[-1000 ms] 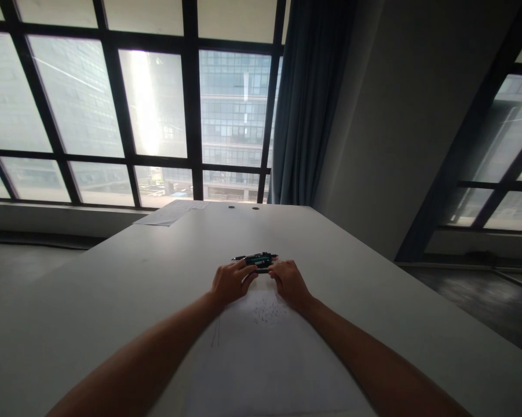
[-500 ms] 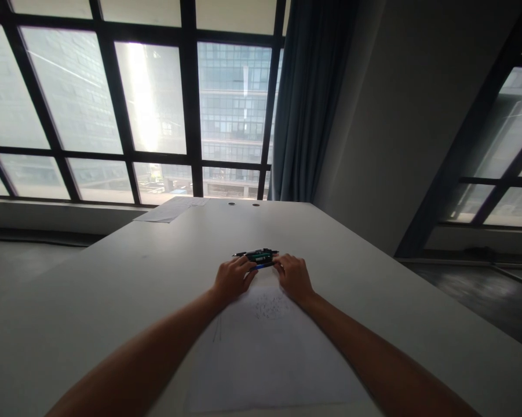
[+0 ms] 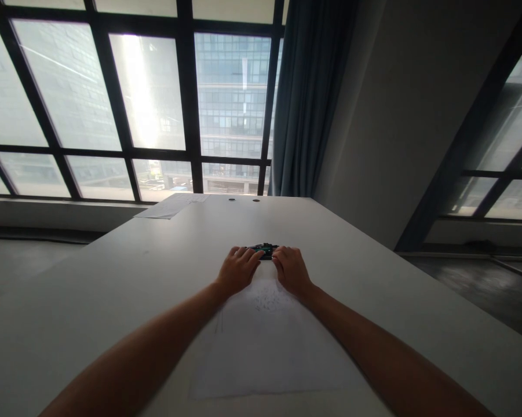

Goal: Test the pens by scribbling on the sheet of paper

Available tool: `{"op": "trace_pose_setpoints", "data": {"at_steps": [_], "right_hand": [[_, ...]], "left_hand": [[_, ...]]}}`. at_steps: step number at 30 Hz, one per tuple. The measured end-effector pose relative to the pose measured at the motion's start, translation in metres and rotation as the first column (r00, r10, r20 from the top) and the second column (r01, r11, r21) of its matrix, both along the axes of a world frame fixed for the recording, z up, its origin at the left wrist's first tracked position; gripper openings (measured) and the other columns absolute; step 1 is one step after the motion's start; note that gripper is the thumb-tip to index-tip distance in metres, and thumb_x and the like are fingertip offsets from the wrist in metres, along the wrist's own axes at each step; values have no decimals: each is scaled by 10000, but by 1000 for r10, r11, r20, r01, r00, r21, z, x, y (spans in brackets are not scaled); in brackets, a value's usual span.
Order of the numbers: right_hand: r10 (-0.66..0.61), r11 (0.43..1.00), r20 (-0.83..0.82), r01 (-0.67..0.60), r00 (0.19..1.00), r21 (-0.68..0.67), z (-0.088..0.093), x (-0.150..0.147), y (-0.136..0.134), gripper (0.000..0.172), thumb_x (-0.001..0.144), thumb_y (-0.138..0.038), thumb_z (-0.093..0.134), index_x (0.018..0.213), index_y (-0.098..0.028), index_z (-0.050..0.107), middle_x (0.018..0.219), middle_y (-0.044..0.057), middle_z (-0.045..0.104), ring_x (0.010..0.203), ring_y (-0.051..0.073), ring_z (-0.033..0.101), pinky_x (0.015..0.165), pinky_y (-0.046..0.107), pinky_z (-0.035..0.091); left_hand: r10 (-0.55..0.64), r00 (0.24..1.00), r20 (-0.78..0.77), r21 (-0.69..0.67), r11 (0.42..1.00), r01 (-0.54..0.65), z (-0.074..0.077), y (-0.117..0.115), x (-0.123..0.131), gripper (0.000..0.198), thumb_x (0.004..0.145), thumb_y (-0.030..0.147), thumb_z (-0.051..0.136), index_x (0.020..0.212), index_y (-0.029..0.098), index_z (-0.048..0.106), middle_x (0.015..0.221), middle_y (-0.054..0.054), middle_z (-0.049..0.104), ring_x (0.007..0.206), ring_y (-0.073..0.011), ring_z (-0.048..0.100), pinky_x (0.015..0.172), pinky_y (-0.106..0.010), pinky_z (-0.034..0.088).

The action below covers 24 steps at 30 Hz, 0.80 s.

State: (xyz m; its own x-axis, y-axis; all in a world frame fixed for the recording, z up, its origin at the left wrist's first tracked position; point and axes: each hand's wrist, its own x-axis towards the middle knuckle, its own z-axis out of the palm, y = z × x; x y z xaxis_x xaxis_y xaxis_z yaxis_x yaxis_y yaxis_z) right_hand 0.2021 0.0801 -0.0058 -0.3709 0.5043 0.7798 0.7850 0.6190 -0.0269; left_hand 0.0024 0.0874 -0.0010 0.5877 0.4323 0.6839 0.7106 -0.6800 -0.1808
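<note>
Fingers (image 3: 252, 258) of the left hand (image 3: 238, 270) are curled in tight against the left end of a small bundle of pens (image 3: 265, 249). The right hand (image 3: 289, 270) does the same from the other end, so the bundle is basically pinched between both hands. The pens look dark with a bit of green showing, and they lie crosswise just past the far edge of a sheet of paper (image 3: 269, 353). Honestly can't tell if the bundle sits on the table (image 3: 113, 278) or is a hair off it. The sheet has a patch of faint scribbles (image 3: 267, 300) right by the wrists. Way off at the far end of the table there are some loose papers (image 3: 171, 206) and two small round holes (image 3: 232, 200), with a grey-blue curtain (image 3: 306, 98) and a big gridded window (image 3: 148, 98) behind.
</note>
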Motion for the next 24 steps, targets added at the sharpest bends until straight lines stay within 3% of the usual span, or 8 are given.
{"op": "trace_pose_setpoints", "data": {"at_steps": [6, 11, 24], "right_hand": [[103, 995, 84, -102, 991, -21, 2, -8, -6, 338, 991, -278, 278, 796, -182, 537, 775, 69, 584, 804, 198, 505, 811, 359, 353], [134, 991, 85, -131, 987, -38, -1, -8, -4, 375, 991, -291, 267, 734, -191, 520, 731, 53, 566, 746, 190, 491, 785, 356, 359], [183, 982, 83, -177, 980, -70, -3, -6, -2, 389, 991, -303, 311, 740, -184, 583, 722, 54, 613, 726, 188, 507, 743, 348, 357]], "left_hand": [[-19, 1000, -6, -135, 991, 18, -2, -11, 9, 304, 972, 395, 370, 1132, 194, 532, 997, -69, 654, 787, -174, 634, 609, -254, 459], [-13, 1000, 14, -180, 984, 15, -2, -8, 7, 327, 983, 413, 338, 984, 183, 570, 889, -58, 679, 718, -155, 651, 586, -228, 456], [-39, 999, 17, -257, 965, 42, -8, -1, 4, 275, 972, 383, 380, 935, 184, 568, 837, -55, 682, 680, -172, 653, 579, -251, 453]]}}
